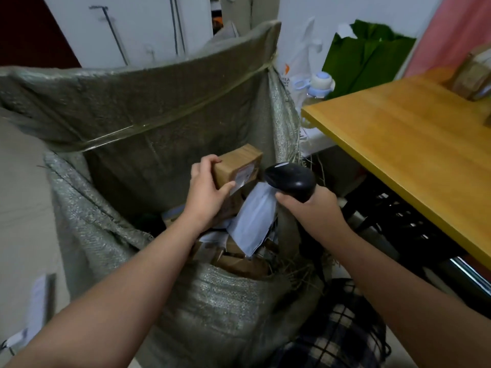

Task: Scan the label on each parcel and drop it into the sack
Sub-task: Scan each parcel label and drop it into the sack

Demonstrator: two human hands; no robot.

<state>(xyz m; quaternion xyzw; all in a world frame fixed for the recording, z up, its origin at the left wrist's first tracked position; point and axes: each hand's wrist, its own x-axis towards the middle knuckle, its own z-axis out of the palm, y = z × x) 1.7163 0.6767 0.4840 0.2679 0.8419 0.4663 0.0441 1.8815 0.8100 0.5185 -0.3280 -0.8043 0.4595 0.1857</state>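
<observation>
My left hand (206,192) grips a small brown cardboard parcel (236,163) over the open mouth of the big grey woven sack (218,296). A white label (245,174) shows on the parcel's side, facing right. My right hand (310,208) holds a black handheld scanner (291,180), its head close to the label, a little to the right of the parcel. Inside the sack lie several parcels: brown boxes (239,264) and a pale blue-grey mailer bag (256,216).
A yellow wooden table (414,144) stands at the right, with brown parcels (473,73) at its far corner. Beyond it are a water bottle (320,86), a white plastic bag and a green sheet. A plaid cloth (337,338) lies at the sack's foot.
</observation>
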